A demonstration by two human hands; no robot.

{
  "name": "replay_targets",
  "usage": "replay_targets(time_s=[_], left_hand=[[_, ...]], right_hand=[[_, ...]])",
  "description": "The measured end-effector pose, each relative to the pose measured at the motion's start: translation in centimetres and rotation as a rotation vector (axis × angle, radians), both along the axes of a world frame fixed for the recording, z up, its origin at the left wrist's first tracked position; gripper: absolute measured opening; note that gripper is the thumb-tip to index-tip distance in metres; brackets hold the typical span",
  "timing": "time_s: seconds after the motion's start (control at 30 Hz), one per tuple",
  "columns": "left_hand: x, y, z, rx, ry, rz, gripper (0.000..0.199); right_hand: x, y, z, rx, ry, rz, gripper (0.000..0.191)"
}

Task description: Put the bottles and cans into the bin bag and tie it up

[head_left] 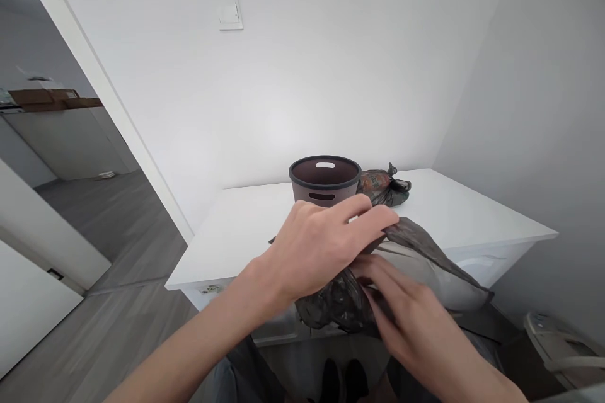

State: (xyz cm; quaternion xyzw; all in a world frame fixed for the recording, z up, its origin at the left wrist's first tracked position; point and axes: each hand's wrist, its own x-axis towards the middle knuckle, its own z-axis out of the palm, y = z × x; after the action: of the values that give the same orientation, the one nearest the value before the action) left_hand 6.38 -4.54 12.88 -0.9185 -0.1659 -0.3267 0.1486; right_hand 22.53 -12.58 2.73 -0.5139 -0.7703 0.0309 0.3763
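A dark, thin plastic bag [338, 303] hangs crumpled in front of the white table, with a see-through part spread out to the right. My left hand [324, 233] is closed on the bag from above, thumb and fingers pinching its gathered film. Just below and to the right, my right hand [401, 302] grips the bunched plastic too, its fingers partly hidden under my left hand. Beyond my hands stands a brown trash bin [305, 192] with a dark rim and oval handle slots.
A tied dark bag [385, 187] with something reddish inside lies right of the bin, on the white tabletop [250, 220]. A white wall rises behind. At lower right stands a pale, blurred object with a handle [560, 349]. An open doorway is at left.
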Motion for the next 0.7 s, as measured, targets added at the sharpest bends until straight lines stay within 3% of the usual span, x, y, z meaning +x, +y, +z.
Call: replay_targets(time_s=[0.17, 0.27, 0.33, 0.43, 0.53, 0.7], left_hand=[[0.3, 0.4, 0.4, 0.105, -0.138, 0.088, 0.031], [0.4, 0.3, 0.5, 0.115, -0.164, 0.113, 0.032], [0.5, 0.2, 0.7, 0.097, -0.163, 0.117, 0.029], [0.7, -0.2, 1.2, -0.013, -0.210, 0.088, 0.024], [1.2, -1.0, 1.9, -0.224, -0.275, -0.004, 0.016], [2.1, -3.1, 3.9, -0.530, -0.307, -0.127, 0.017]], right_hand=[[-0.2, -0.9, -3.7, -0.147, -0.417, 0.002, 0.067], [0.7, -1.6, -6.1, -0.223, -0.539, 0.046, 0.074], [1.7, -2.1, -6.8, -0.219, -0.560, 0.088, 0.074], [2.7, -3.2, -5.9, -0.086, -0.511, 0.119, 0.074], [1.9, -4.2, -3.2, 0.056, -0.407, 0.152, 0.077], [-1.3, -2.1, 0.8, -0.073, -0.370, 0.021, 0.056]])
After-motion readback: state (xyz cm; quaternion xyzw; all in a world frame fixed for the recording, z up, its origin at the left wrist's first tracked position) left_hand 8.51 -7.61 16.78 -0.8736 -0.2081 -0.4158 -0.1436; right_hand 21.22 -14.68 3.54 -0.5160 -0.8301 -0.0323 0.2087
